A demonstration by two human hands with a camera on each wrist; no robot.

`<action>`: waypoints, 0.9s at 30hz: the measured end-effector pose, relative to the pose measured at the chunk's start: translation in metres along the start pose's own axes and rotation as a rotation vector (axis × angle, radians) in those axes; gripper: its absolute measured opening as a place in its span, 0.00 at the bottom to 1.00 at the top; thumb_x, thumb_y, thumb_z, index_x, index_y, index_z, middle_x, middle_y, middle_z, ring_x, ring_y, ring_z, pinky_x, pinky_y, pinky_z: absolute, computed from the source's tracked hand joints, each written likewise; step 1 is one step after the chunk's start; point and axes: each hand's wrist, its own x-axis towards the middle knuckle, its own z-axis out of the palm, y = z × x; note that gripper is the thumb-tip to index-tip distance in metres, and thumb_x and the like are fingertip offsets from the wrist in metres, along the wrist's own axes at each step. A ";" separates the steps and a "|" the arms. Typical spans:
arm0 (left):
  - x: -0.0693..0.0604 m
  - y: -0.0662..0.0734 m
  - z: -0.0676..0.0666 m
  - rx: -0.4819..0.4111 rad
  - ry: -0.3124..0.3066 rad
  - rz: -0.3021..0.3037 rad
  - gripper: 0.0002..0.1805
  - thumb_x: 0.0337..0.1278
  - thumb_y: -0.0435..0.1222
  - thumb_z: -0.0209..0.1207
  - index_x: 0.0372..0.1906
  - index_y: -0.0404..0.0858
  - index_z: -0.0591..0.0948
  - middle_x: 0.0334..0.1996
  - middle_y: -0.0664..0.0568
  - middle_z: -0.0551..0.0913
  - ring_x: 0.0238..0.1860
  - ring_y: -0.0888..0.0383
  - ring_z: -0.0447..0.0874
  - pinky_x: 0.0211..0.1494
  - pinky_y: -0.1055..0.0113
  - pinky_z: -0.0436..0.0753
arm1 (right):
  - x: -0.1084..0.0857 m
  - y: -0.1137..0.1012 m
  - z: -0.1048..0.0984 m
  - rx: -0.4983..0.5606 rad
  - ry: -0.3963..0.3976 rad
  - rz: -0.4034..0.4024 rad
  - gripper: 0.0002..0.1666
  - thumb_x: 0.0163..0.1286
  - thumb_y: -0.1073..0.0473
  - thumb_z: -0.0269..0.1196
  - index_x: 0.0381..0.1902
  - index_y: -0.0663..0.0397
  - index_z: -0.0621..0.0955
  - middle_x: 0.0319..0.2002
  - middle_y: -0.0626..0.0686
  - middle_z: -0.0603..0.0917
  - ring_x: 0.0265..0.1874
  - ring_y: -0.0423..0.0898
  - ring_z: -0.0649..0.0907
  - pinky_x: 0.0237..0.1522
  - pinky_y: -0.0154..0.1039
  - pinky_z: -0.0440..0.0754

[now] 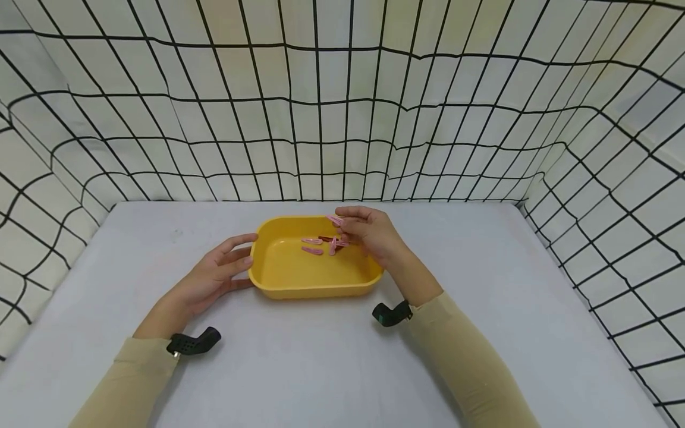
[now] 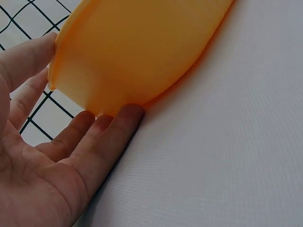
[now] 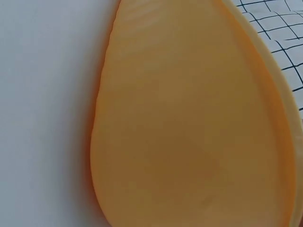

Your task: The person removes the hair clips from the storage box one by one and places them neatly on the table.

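Observation:
A yellow tray (image 1: 299, 285) with rounded corners sits on the white surface. Pink hair clips (image 1: 312, 250) lie inside it, along with a dark red clip (image 1: 327, 239). Over the tray's right part, my right hand (image 1: 371, 235) pinches a pink hair clip (image 1: 335, 220) between thumb and fingers. My left hand (image 1: 216, 270) rests its fairly straight fingertips against the outside of the tray's left end. In the left wrist view, the fingers (image 2: 125, 123) touch the outer wall near its base and rim. Only the tray's outer wall (image 3: 189, 113) shows in the right wrist view; the hand is out of sight there.
Black wire grid (image 1: 321, 119) with pale backing stands behind the table (image 1: 299, 356) and along both sides. Each wrist wears a dark band-mounted device, such as the left wrist device (image 1: 194, 342).

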 end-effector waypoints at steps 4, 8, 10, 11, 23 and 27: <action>0.002 0.001 -0.001 -0.001 -0.006 0.006 0.31 0.74 0.39 0.54 0.76 0.47 0.59 0.76 0.39 0.56 0.60 0.57 0.78 0.57 0.59 0.85 | -0.003 -0.006 -0.006 0.024 0.015 -0.001 0.23 0.69 0.66 0.64 0.62 0.50 0.80 0.47 0.61 0.85 0.46 0.57 0.88 0.51 0.43 0.86; 0.003 0.001 -0.002 -0.012 -0.013 0.006 0.31 0.74 0.40 0.54 0.76 0.48 0.60 0.76 0.39 0.56 0.60 0.57 0.78 0.57 0.60 0.85 | -0.008 -0.010 -0.015 0.037 0.017 -0.011 0.24 0.69 0.70 0.63 0.62 0.51 0.78 0.44 0.60 0.83 0.42 0.52 0.89 0.43 0.38 0.87; 0.004 0.001 -0.002 -0.019 -0.016 0.006 0.31 0.74 0.39 0.54 0.76 0.48 0.60 0.76 0.39 0.56 0.60 0.57 0.78 0.57 0.60 0.85 | -0.011 -0.010 -0.021 0.031 0.015 -0.028 0.23 0.70 0.69 0.62 0.61 0.54 0.77 0.43 0.58 0.81 0.43 0.51 0.89 0.44 0.40 0.87; 0.004 0.001 -0.001 -0.020 -0.018 0.008 0.30 0.74 0.39 0.54 0.76 0.48 0.60 0.75 0.39 0.57 0.60 0.57 0.78 0.57 0.60 0.85 | -0.013 -0.010 -0.024 0.017 0.019 -0.036 0.21 0.71 0.68 0.62 0.60 0.55 0.76 0.43 0.58 0.81 0.43 0.51 0.89 0.45 0.40 0.87; 0.002 0.000 0.000 -0.011 -0.010 0.008 0.29 0.74 0.39 0.54 0.75 0.48 0.61 0.75 0.38 0.57 0.59 0.57 0.78 0.56 0.60 0.85 | -0.023 -0.003 -0.061 -0.087 0.086 -0.088 0.10 0.74 0.59 0.59 0.50 0.55 0.75 0.40 0.54 0.81 0.40 0.49 0.86 0.44 0.41 0.89; 0.000 0.000 0.001 -0.003 -0.006 0.003 0.29 0.74 0.39 0.54 0.75 0.48 0.61 0.76 0.38 0.55 0.59 0.59 0.78 0.56 0.60 0.85 | -0.023 -0.002 -0.072 -0.103 0.117 -0.094 0.12 0.73 0.61 0.58 0.53 0.55 0.76 0.36 0.54 0.80 0.34 0.46 0.86 0.41 0.39 0.89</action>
